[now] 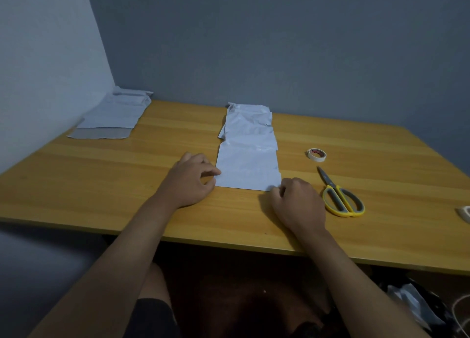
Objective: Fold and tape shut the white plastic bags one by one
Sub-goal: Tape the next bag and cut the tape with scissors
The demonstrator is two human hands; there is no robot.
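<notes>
- Counter (101,175): yellow wood-grain top set into a corner of grey walls; near edge runs across the lower view.
- White plastic bag (248,157): long, creased, lying flat at the counter's middle; its length runs from near the back edge toward the near edge; far end crumpled, near end smooth and square.
- Left hand (189,180): at the bag's near left corner; grip curled, thumb and forefinger closing on the bag's left edge; whether the edge is truly pinched or only touched, cannot tell.
- Right hand (297,205): at the bag's near right corner; grip curled, fingertips pinching that corner against the counter.
- Stack of bags (114,116): pale, flat, at the back left corner of the counter, touching the left wall; a grey sheet shows at its near end; well apart from the hands.
- Tape roll (316,155): white, lying flat, right of the bag, apart from it.
- Scissors (339,196): yellow-and-grey handles, blades closed and pointing toward the tape roll; just right of the right hand.
- White object (465,213): at the counter's right edge, cut off by the view; kind not discernible.
</notes>
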